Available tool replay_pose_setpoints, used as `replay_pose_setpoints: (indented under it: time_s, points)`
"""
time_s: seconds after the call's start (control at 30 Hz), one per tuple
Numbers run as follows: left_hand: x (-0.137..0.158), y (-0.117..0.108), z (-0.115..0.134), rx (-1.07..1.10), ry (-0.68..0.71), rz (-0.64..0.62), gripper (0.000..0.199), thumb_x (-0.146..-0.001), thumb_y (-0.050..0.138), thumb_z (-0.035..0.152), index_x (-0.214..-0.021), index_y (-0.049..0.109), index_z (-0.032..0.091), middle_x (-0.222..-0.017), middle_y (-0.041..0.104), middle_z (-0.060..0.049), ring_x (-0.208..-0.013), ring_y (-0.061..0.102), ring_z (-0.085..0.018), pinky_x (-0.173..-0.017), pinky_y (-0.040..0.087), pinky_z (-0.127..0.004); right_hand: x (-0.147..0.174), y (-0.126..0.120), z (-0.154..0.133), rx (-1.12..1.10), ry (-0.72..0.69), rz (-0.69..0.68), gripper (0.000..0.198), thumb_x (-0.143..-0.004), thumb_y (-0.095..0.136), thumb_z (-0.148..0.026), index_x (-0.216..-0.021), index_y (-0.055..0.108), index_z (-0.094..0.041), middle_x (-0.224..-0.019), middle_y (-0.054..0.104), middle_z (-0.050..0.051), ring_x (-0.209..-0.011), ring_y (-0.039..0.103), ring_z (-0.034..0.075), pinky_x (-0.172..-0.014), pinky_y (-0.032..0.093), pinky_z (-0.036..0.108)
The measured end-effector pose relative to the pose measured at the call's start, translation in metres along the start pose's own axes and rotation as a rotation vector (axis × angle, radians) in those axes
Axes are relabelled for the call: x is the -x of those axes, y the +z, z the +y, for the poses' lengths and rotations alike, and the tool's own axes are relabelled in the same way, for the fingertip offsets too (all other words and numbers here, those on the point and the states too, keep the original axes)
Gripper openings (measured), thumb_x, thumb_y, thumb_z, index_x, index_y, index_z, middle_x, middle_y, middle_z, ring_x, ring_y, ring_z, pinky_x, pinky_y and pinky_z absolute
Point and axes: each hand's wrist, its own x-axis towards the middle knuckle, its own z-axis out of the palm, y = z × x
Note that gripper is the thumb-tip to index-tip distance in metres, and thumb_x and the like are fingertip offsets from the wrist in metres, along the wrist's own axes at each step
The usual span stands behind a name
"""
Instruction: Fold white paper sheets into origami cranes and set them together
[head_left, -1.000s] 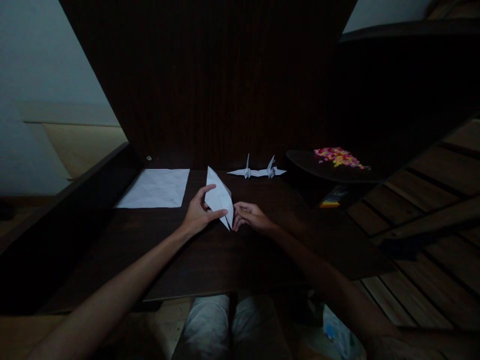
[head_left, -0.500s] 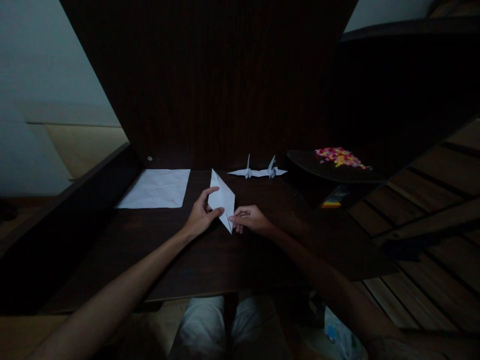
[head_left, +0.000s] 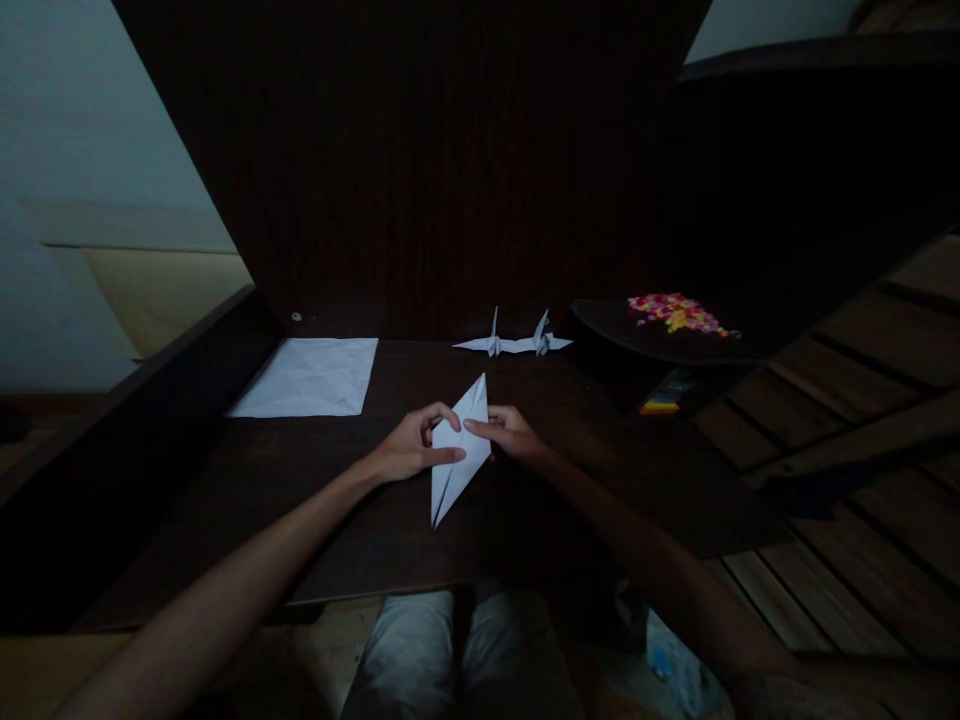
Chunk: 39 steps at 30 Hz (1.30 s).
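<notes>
Both hands are holding one folded white paper (head_left: 474, 448), an elongated diamond, above the near-middle part of the dark worktop (head_left: 360, 540). The paper is slanting, its far tip pointing right and its near tip pointing left, with a long seam running along its face.

Left hand (head_left: 411, 447): forearm is slanting in from the near left; thumb is lying straight across the face, index finger is bending over the left edge above it, leaving a narrow gap between the two tips. Remaining fingers are partly hiding behind the paper.

Right hand (head_left: 514, 437): forearm is slanting in from the near right; thumb is pressing on the face near the centre, while the fingers are curling behind the right edge, mostly hidden.

Surroundings: a flat white sheet (head_left: 307, 378) is lying far left; two folded paper figures (head_left: 493, 345) are standing beyond the hands, at the far edge.
</notes>
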Motion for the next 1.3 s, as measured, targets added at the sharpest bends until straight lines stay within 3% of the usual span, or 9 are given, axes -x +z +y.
replay_pose_setpoints:
  time_s: [0.17,0.33,0.53,0.63,0.77,0.87,0.97,1.1,1.3]
  points:
    - [0.003,0.0,0.004,-0.112,-0.063,-0.14,0.036,-0.064,0.076,0.028,-0.087,0.052,0.015,-0.073,0.05,0.005,-0.054,0.04,-0.005,-0.046,0.029,-0.016,-0.004,-0.005,0.006,-0.007,-0.059,0.056,0.038,-0.067,0.068,-0.05,-0.061,0.06,-0.013,-0.048,0.051,-0.003,-0.038,0.042,0.006,-0.032,0.029,0.018]
    - [0.004,-0.003,0.006,-0.156,-0.056,-0.194,0.037,-0.062,0.077,0.027,-0.088,0.055,0.015,-0.078,0.053,0.003,-0.059,0.043,-0.006,-0.049,0.031,-0.017,-0.007,-0.009,0.01,-0.085,-0.061,0.118,0.047,-0.073,0.06,-0.057,-0.052,0.052,-0.016,-0.046,0.047,-0.003,-0.038,0.042,0.007,-0.032,0.028,0.019]
    - [0.007,0.0,0.01,-0.132,-0.122,-0.244,0.048,-0.057,0.08,0.025,-0.097,0.054,0.017,-0.071,0.053,0.006,-0.05,0.042,-0.005,-0.044,0.03,-0.016,-0.01,-0.01,0.013,-0.103,-0.065,0.182,0.049,-0.072,0.059,-0.061,-0.052,0.048,-0.017,-0.043,0.045,-0.003,-0.036,0.042,0.008,-0.031,0.03,0.02]
    - [0.006,0.0,0.009,-0.108,-0.128,-0.198,0.051,-0.057,0.079,0.024,-0.1,0.052,0.016,-0.071,0.056,0.005,-0.052,0.047,-0.006,-0.045,0.033,-0.017,-0.009,-0.01,0.011,-0.144,-0.041,0.148,0.048,-0.073,0.057,-0.064,-0.06,0.052,-0.017,-0.048,0.051,-0.002,-0.038,0.047,0.01,-0.031,0.035,0.02]
    - [0.001,-0.004,0.002,-0.093,-0.077,-0.033,0.053,-0.058,0.079,0.025,-0.102,0.05,0.016,-0.073,0.057,0.004,-0.056,0.052,-0.008,-0.048,0.038,-0.018,-0.005,-0.008,0.005,-0.058,-0.019,-0.008,0.041,-0.069,0.066,-0.056,-0.076,0.059,-0.016,-0.058,0.059,-0.001,-0.043,0.054,0.01,-0.035,0.042,0.02]
    - [-0.001,-0.008,0.0,-0.14,-0.045,0.081,0.054,-0.057,0.08,0.025,-0.103,0.052,0.016,-0.07,0.054,0.006,-0.049,0.045,-0.005,-0.043,0.033,-0.015,-0.004,-0.007,0.002,0.05,-0.028,-0.052,0.037,-0.067,0.069,-0.051,-0.069,0.058,-0.015,-0.051,0.057,-0.002,-0.04,0.052,0.009,-0.035,0.041,0.019]
    - [-0.002,-0.008,0.003,-0.114,-0.033,0.132,0.058,-0.056,0.08,0.022,-0.107,0.053,0.018,-0.084,0.056,0.003,-0.053,0.048,-0.004,-0.045,0.038,-0.016,-0.004,-0.007,0.002,0.09,-0.064,-0.048,0.037,-0.069,0.067,-0.049,-0.062,0.054,-0.015,-0.046,0.055,-0.003,-0.038,0.05,0.009,-0.035,0.038,0.018]
    - [-0.003,-0.006,0.002,-0.015,-0.036,0.119,0.066,-0.055,0.08,0.019,-0.113,0.05,0.02,-0.107,0.056,-0.003,-0.074,0.06,-0.012,-0.059,0.05,-0.022,-0.006,-0.006,0.003,0.103,-0.067,-0.014,0.037,-0.07,0.065,-0.05,-0.061,0.053,-0.016,-0.046,0.055,-0.003,-0.036,0.048,0.008,-0.034,0.035,0.019]
    - [-0.006,-0.009,-0.007,0.059,-0.059,0.15,0.072,-0.053,0.081,0.017,-0.116,0.046,0.021,-0.113,0.052,-0.005,-0.086,0.063,-0.016,-0.071,0.054,-0.03,-0.009,-0.01,0.01,0.236,-0.113,0.117,0.033,-0.071,0.065,-0.047,-0.065,0.054,-0.016,-0.051,0.056,-0.002,-0.04,0.048,0.008,-0.039,0.034,0.02]
